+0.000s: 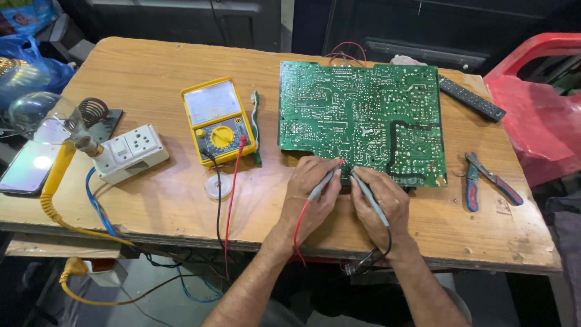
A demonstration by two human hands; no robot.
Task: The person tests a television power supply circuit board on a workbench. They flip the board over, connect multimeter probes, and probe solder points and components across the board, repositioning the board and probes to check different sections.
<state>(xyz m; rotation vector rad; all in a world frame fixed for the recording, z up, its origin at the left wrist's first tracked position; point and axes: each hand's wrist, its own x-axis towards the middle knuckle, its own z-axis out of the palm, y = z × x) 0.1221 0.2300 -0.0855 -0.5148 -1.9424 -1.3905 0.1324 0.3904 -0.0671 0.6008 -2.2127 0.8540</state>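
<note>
A large green circuit board lies solder side up on the wooden table. My left hand grips a grey test probe with a red lead, its tip at the board's near edge. My right hand grips a second grey probe with a black lead, its tip touching the board beside the first. Both leads run under the table edge and up to a yellow analogue multimeter standing left of the board.
A white switch-and-socket box with a clear bulb sits at the left, next to a phone. Pliers and a black remote lie at the right. A red plastic chair stands beyond the table's right side.
</note>
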